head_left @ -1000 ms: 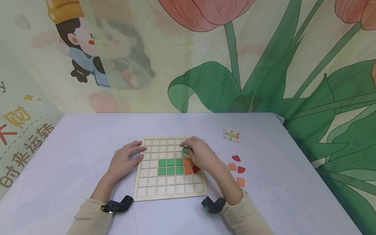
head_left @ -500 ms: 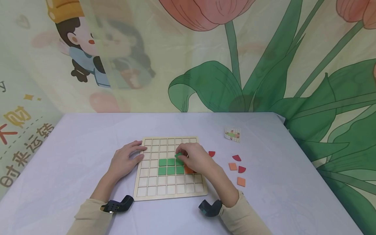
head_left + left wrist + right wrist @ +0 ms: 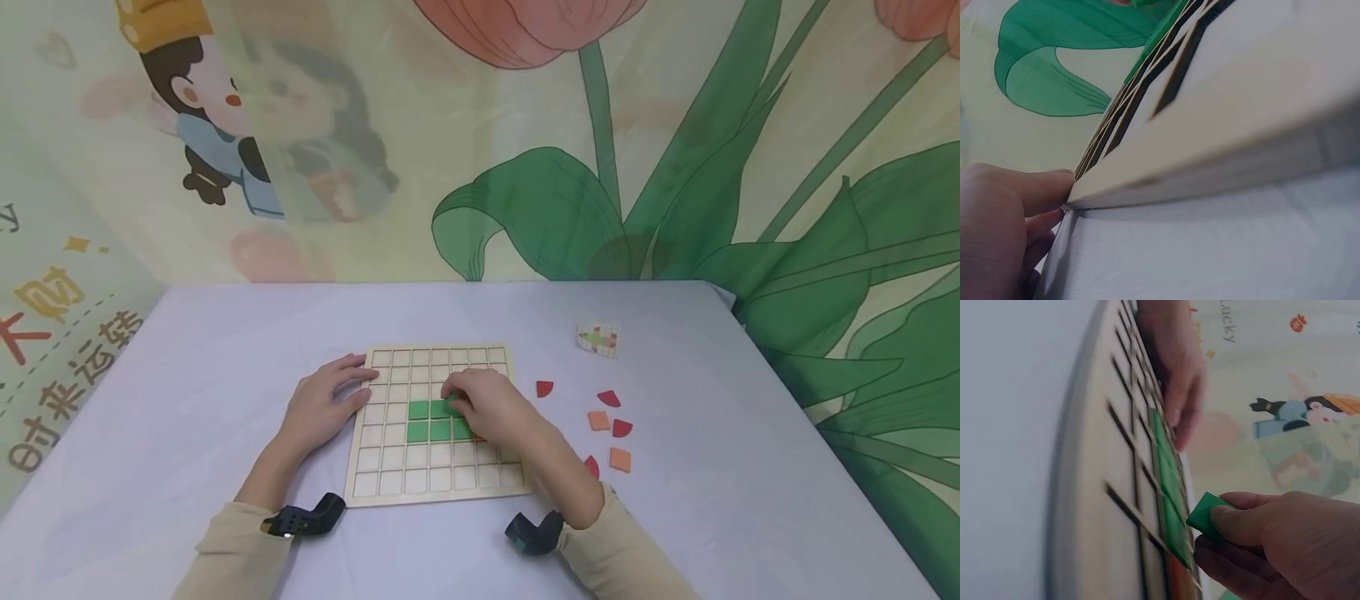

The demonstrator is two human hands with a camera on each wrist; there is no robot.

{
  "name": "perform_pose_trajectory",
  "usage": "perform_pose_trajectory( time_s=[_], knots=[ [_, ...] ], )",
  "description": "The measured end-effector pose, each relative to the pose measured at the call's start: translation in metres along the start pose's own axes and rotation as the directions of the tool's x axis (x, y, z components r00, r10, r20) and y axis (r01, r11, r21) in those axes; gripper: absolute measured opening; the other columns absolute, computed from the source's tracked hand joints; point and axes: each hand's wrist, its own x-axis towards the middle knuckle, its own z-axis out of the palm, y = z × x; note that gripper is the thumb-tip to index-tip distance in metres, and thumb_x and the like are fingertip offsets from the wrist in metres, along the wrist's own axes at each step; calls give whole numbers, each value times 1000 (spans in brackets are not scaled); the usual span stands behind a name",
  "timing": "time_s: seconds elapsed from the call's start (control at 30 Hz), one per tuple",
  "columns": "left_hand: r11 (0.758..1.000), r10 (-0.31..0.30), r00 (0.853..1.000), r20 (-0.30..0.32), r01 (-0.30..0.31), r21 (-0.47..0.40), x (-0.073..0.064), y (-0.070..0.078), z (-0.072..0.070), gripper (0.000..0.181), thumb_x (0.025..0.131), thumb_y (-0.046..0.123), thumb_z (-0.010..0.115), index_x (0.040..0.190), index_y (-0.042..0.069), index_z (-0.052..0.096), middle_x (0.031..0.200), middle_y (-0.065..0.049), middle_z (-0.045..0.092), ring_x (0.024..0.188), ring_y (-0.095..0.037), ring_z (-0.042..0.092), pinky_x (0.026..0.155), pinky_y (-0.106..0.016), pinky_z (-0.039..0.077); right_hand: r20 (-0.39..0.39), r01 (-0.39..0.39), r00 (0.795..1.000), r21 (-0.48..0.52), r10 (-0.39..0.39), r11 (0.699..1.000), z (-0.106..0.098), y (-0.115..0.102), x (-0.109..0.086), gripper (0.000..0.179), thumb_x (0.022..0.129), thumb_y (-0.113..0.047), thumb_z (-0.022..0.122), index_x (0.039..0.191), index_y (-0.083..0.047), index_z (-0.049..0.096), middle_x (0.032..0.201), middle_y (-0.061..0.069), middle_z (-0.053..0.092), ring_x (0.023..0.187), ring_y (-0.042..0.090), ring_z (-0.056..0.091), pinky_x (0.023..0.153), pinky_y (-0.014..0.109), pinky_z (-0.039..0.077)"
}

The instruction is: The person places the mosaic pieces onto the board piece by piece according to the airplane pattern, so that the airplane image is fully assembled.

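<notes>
A wooden grid board [image 3: 416,483] lies flat on the white-covered table. My left hand [image 3: 318,402] rests against its left edge, fingers fairly straight; in the left wrist view the thumb [image 3: 1047,190] touches the board's rim. Between thumb and fingers, my right hand [image 3: 498,408] pinches a green square tile [image 3: 1205,511], tilted and just off the board. Beneath and beside that hand, green tiles [image 3: 418,432] fill part of two rows of cells. The hand mostly covers the orange tiles [image 3: 1179,578] at the right end of these rows.
Right of the board lie several red quarter-round pieces [image 3: 622,427] and two orange squares [image 3: 620,459]. Farther back is a small picture card [image 3: 597,340] with a coloured grid pattern. A printed cloth [image 3: 360,250] with flowers and cartoon figures hangs behind the table.
My right hand has moved left and toward me, from the board's upper right to above the green rows, carrying the green tile. The left hand stays at the board's edge.
</notes>
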Motion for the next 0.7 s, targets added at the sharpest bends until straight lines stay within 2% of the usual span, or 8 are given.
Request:
perform_pose_trajectory(
  time_s=[0.13,0.27,0.53,0.7],
  knots=[
    [1000,1,1000,1,-1,1,2,1,1,31,90,22,60,119,12,65,143,-13,48,137,-37,36,108,-61,23,44,46,998,-12,-45,999,6,-4,0,12,92,-17,61,103,-19,66,100,-9,67,90,6,58,86,22,51],
    [1000,-8,1000,5,8,0,2,0,0,32,90,21,60,119,11,65,143,-13,48,137,-37,36,108,-61,23,22,68,997,-10,-68,998,5,-4,0,10,92,-17,62,100,-20,67,97,-10,67,89,5,59,85,22,51],
    [1000,-6,1000,2,6,-2,1,-1,0,32,90,21,60,119,11,65,143,-14,48,137,-37,36,109,-62,22,-9,41,999,-41,-41,998,2,-3,0,5,89,-17,66,92,-20,68,87,-11,69,77,3,59,75,21,51],
    [1000,-7,1000,5,7,0,2,-1,1,32,90,21,60,119,11,65,142,-14,48,137,-37,36,109,-62,22,-52,21,998,-24,-22,999,3,-6,0,4,87,-18,68,90,-21,70,84,-12,70,74,1,59,71,19,51]
  ],
)
